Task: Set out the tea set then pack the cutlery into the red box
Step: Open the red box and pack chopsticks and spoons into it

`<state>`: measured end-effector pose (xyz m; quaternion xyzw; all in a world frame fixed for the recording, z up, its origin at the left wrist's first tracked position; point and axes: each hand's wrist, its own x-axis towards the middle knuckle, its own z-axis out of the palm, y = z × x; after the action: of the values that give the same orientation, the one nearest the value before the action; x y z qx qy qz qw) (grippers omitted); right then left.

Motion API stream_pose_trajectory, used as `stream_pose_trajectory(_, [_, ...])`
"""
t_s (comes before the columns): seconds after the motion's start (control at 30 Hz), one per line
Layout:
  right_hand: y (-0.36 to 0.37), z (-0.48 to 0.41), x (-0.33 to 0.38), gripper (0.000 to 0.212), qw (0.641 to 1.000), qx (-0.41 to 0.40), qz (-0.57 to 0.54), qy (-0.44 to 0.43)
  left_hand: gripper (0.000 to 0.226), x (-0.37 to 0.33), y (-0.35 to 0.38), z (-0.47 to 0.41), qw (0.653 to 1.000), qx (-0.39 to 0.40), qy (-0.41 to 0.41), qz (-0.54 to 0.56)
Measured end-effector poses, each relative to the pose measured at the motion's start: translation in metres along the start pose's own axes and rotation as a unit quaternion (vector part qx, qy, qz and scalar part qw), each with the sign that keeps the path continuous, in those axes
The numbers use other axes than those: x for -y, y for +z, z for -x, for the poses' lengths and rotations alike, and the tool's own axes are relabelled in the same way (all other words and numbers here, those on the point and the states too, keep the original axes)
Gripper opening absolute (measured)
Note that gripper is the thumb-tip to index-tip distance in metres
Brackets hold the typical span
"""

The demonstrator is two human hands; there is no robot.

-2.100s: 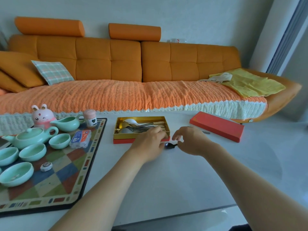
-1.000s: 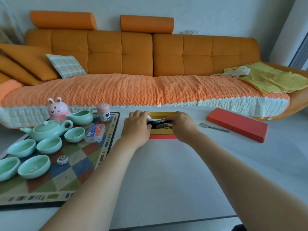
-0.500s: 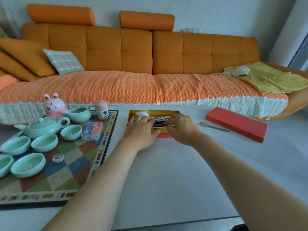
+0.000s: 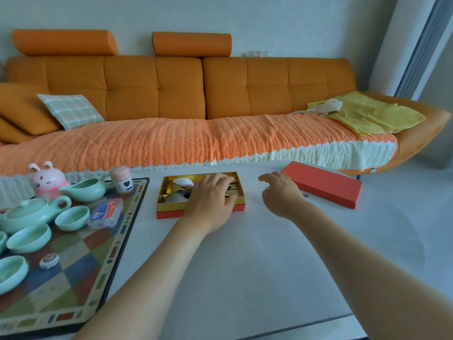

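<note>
The red box [image 4: 171, 214] with a gold lining sits open mid-table, with a white spoon [image 4: 184, 181] and other cutlery inside. My left hand [image 4: 210, 196] lies flat over the cutlery in the box's right half, thumb at the front wall. My right hand [image 4: 279, 192] hovers low over the table between the box and the red lid [image 4: 323, 186], fingers relaxed. It covers a metal spoon [image 4: 305, 195], of which only the handle tip shows. The mint teapot [image 4: 31, 212], pitcher [image 4: 85, 190] and cups [image 4: 72, 218] stand on the checked mat [image 4: 73, 266].
A pink rabbit figure [image 4: 46, 181], a small pink jar [image 4: 121, 179], a clear plastic packet [image 4: 105, 213] and a small round tin [image 4: 49, 260] share the mat. The orange sofa [image 4: 171, 94] runs behind the white table [image 4: 245, 266].
My right hand has left the box and moved right to the spoon on the table. My left hand has slid further onto the cutlery in the box.
</note>
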<state>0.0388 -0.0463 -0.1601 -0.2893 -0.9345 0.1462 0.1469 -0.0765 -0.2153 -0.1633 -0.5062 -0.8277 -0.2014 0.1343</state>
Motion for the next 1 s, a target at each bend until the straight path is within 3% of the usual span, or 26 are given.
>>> stream_pose_trajectory(0.13, [-0.009, 0.001, -0.036, 0.054, 0.996, 0.055, 0.059, 0.042, 0.043, -0.037, 0.022, -0.025, 0.999, 0.026, 0.043, -0.010])
stream_pose_trajectory(0.33, [-0.012, 0.001, -0.069, 0.024, 0.995, 0.033, 0.082, 0.047, 0.043, -0.076, 0.048, -0.057, 0.992, 0.092, 0.075, -0.035])
stream_pose_trajectory(0.53, [-0.009, -0.008, -0.082, 0.035, 0.998, 0.039, 0.009, 0.040, 0.046, -0.088, 0.071, -0.064, 0.983, 0.176, 0.045, 0.002])
stream_pose_trajectory(0.83, [-0.017, 0.001, -0.081, 0.039, 0.996, 0.080, 0.021, -0.018, 0.041, -0.082, 0.074, -0.070, 0.989, 0.143, 0.037, 0.029])
stream_pose_trajectory(1.0, [-0.018, 0.006, -0.075, 0.040, 0.998, 0.056, -0.017, -0.035, 0.041, -0.079, 0.059, -0.067, 0.991, 0.115, 0.035, 0.062])
